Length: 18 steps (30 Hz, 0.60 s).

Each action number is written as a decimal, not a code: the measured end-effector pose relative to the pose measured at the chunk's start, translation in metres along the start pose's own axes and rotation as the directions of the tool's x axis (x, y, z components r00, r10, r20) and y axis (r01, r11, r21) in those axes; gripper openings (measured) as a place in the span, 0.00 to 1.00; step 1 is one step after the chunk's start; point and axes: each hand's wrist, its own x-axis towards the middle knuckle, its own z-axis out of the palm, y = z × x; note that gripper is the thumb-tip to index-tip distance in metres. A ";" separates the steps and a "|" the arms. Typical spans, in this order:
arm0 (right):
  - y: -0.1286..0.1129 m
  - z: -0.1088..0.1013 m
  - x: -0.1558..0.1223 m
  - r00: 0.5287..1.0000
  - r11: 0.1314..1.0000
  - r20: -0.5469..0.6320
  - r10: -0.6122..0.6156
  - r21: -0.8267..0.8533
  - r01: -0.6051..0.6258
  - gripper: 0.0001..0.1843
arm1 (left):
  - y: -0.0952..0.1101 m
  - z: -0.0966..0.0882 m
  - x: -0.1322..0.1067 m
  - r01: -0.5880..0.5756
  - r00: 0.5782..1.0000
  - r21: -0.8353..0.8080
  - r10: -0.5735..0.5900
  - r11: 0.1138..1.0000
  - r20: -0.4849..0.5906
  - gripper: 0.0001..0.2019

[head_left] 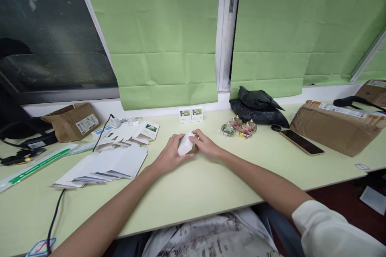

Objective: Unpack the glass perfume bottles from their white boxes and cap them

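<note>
A small white box (186,143) is held tilted just above the middle of the table. My left hand (172,152) grips its left side, fingers behind and thumb along the lower edge. With thumb and fingers bent, my right hand (204,143) holds the box from the right. Two small white boxes with green pictures (191,115) stand side by side at the back by the wall. To my left lie flat white unfolded cartons (120,160) in an overlapping row, with more loose cartons (132,132) behind them.
Bundles of coloured ornaments (241,127) lie right of centre, before a black plastic bag (257,106). A phone (301,142) and a large cardboard box (337,124) are farther right. An open cardboard box (72,120) and a black cable (57,209) are at left.
</note>
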 end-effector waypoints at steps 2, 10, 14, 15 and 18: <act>0.002 -0.002 0.001 0.998 0.999 0.051 0.041 0.019 -0.042 0.16 | -0.002 0.000 0.000 -0.006 1.000 0.052 0.006 0.999 0.009 0.37; -0.006 -0.006 0.001 0.985 0.984 0.119 0.123 0.118 -0.137 0.15 | -0.001 0.000 0.001 -0.045 0.998 0.155 0.052 0.987 -0.040 0.33; -0.010 -0.007 -0.002 0.985 0.984 0.147 0.095 0.139 -0.116 0.15 | 0.000 -0.001 0.002 -0.076 0.992 0.233 0.097 0.970 -0.082 0.36; -0.010 -0.007 -0.003 0.985 0.982 0.150 0.085 0.152 -0.108 0.16 | 0.000 -0.001 0.002 -0.075 0.991 0.242 0.099 0.967 -0.088 0.36; -0.009 -0.008 -0.004 0.985 0.976 0.162 0.052 0.202 -0.085 0.17 | 0.001 -0.003 0.003 -0.068 0.991 0.238 0.093 0.969 -0.095 0.36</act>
